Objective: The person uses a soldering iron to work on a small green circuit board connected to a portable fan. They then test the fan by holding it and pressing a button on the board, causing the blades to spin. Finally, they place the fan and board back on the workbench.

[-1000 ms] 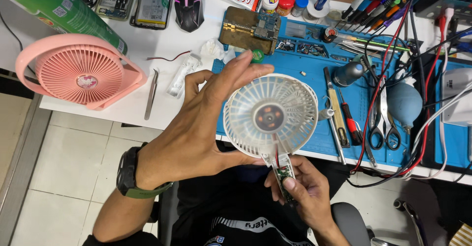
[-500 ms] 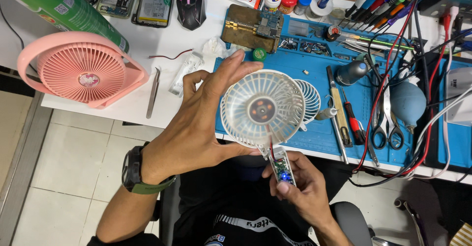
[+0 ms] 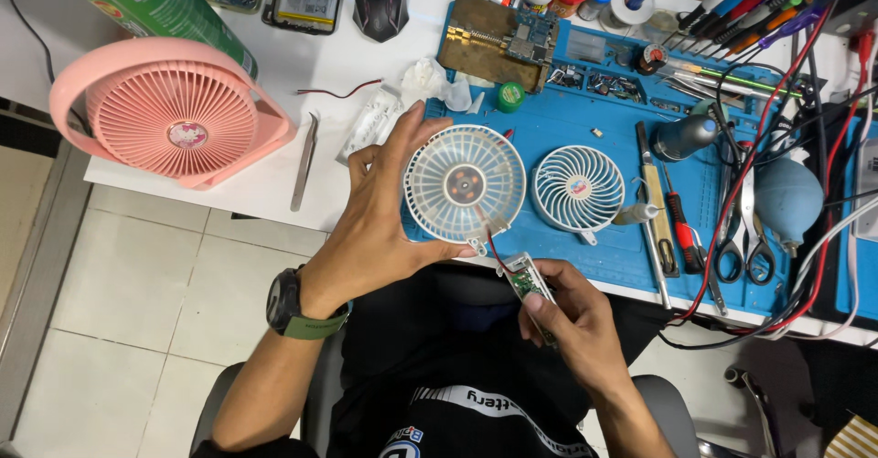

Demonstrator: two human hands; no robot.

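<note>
The left hand [image 3: 380, 229] pinches the white fan head [image 3: 465, 186], the right hand [image 3: 572, 316] at five o'clock holds its circuit board [image 3: 526, 281]; pulling apart could snap the red wire [image 3: 491, 246].

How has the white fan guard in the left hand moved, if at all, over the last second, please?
Yes. The left hand has carried the white fan guard leftward, uncovering the second white grille lying on the blue mat, which it overlapped before.

fan housing [image 3: 465, 186]: white, radial ribs | desk fan [image 3: 174, 121]: pink | mat [image 3: 604, 138]: blue | watch strap [image 3: 306, 325]: green
</note>
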